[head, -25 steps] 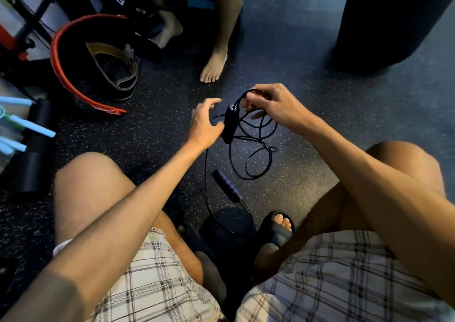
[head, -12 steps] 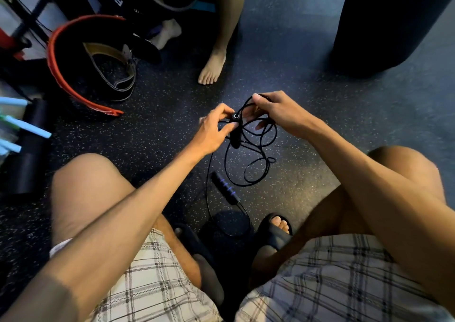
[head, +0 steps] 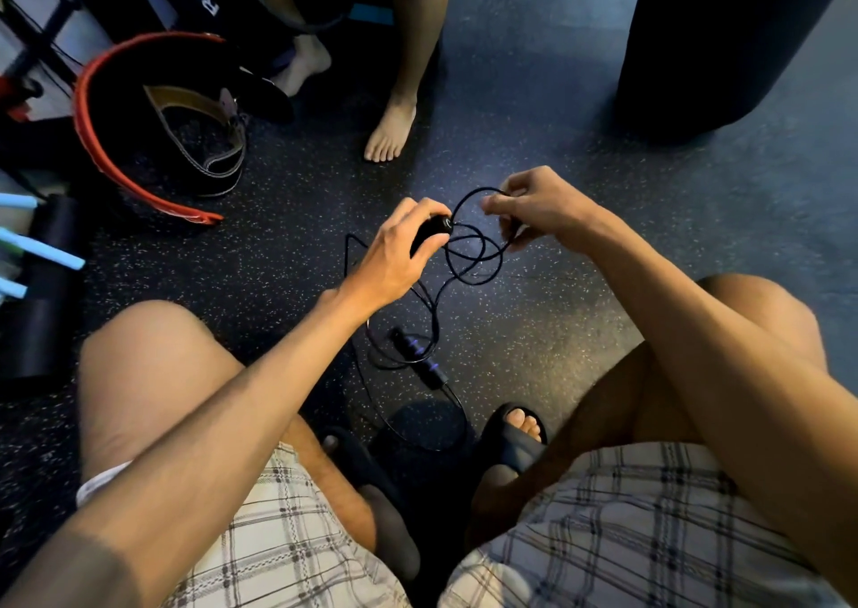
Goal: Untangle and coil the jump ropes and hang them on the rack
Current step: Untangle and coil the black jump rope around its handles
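Left grip (head: pixel 394 254) is clamped on one handle (head: pixel 434 231); right grip (head: pixel 538 210), at its 3 o'clock, pinches the rope (head: pixel 473 259) loops tangled between them. The other handle (head: pixel 420 359) lies on the floor (head: pixel 557 352) at 6 o'clock, long axis 11-to-5.

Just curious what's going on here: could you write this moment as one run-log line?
stage: untangling | left hand: grips rope handle | right hand: pinches tangled cord | second handle: on floor | coiled: not yet
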`<state>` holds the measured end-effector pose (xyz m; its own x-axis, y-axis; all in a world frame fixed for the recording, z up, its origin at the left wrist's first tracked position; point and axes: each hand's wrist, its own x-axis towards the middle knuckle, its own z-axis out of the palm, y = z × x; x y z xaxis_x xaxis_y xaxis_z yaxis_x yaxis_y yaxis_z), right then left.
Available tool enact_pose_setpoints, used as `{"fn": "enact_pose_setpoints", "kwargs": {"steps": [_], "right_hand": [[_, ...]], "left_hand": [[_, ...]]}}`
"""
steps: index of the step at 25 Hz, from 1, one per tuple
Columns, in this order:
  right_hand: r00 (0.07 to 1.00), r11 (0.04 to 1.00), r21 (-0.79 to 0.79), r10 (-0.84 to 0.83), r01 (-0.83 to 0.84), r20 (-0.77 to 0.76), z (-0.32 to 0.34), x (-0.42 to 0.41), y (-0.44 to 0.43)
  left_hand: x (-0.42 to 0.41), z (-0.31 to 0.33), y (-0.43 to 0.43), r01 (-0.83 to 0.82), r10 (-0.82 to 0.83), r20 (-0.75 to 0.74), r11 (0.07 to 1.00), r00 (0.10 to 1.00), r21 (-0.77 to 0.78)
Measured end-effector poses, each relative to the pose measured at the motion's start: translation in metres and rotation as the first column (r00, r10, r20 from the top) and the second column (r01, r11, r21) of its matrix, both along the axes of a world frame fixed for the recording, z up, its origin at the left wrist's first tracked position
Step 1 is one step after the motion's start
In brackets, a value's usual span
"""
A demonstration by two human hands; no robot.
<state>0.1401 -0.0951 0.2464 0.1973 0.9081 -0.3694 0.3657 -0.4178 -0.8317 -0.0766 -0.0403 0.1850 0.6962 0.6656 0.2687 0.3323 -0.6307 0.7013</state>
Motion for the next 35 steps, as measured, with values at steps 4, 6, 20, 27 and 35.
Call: {"fn": "enact_pose_setpoints", "kwargs": {"steps": [4, 6, 20, 27, 35], "right_hand": [[0.932, 0.991, 0.100, 0.122, -0.093, -0.342, 0.008, -0.009, -0.003], [0.862, 0.988, 0.131, 0.137, -0.083, -0.488, 0.010, -0.011, -0.003], [0.797, 0.909, -0.150, 0.413, -0.388, 0.441, -0.007, -0.013, -0.004], [0.767, 0.874, -0.018, 0.436, -0.486, 0.471, -0.008, -0.008, -0.002], [0.841, 0.928, 0.100, 0.275, -0.359, 0.466, -0.006, 0.004, -0.004]], "left_hand": [[0.001, 0.000, -0.001, 0.042, -0.041, -0.056, 0.999, 0.998, 0.008], [0.002, 0.001, -0.001, 0.031, -0.033, -0.029, 0.997, 0.999, -0.071], [0.011, -0.006, -0.011, -0.019, 0.028, 0.032, 0.966, 0.999, -0.259], [0.015, 0.000, -0.003, 0.052, -0.025, 0.087, 0.948, 0.996, -0.314], [0.010, -0.012, 0.004, -0.074, 0.088, 0.034, 0.955, 0.996, -0.288]]}}
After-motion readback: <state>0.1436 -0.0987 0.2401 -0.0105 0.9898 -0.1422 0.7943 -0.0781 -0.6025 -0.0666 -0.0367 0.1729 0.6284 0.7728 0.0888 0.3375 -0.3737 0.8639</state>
